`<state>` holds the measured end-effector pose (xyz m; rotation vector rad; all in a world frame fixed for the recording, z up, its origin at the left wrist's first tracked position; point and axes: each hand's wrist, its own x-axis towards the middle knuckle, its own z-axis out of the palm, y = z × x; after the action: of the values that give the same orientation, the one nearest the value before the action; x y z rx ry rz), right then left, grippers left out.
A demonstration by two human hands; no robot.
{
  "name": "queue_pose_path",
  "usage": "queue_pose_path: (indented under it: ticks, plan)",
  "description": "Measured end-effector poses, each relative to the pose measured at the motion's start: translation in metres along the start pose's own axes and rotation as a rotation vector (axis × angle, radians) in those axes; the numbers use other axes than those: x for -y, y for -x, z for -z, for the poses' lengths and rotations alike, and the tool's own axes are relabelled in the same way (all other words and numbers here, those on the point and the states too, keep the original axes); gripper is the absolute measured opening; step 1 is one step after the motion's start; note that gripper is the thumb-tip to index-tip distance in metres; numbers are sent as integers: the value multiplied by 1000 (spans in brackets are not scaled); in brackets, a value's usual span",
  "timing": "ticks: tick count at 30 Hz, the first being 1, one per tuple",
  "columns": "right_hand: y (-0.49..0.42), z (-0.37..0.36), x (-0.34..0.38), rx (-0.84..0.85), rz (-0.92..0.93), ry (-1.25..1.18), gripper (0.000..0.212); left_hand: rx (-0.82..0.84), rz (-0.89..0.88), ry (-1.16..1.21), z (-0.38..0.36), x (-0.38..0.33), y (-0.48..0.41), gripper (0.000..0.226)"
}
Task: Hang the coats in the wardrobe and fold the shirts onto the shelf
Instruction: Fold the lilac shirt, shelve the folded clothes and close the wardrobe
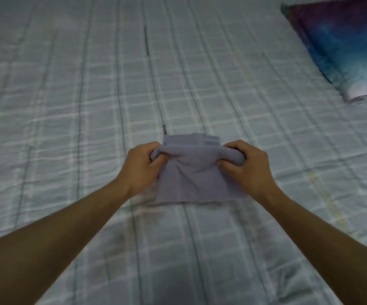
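With the shirt lying on the bed, already a small bundle, the left hand and right hand each pinch a raised fold, probably needing to lay it flat next.

Small lilac-grey shirt, apparently folded several times, top edge bunched, lying on checked bedcover

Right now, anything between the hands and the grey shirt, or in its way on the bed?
Nothing visible. The left hand and right hand each grip the shirt at a bunched fold, on the bedspread. The pillow lies well off, upper right. No shelf is in view, so that path cannot be judged.
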<state>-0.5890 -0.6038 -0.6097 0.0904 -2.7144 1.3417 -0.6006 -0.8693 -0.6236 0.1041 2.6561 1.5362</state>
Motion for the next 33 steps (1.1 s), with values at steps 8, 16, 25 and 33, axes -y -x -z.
queue_pose_path:
  ticks: [8, 16, 25, 33]
  plan:
    - [-46, -40, -33, 62, -48, 344, 61, -182, 192, -383, -28, 22, -51, 45]
    - [-25, -101, -60, 357, 298, 571, 62, 168, -306, -720, -79, 49, -36, 64]
    - [-26, -98, -78, 364, 294, 589, 74, 286, -212, -806, -77, 67, -42, 77]
    - [-6, -63, -81, 537, 411, 601, 106, 364, -529, -848, -65, 70, -2, 101]
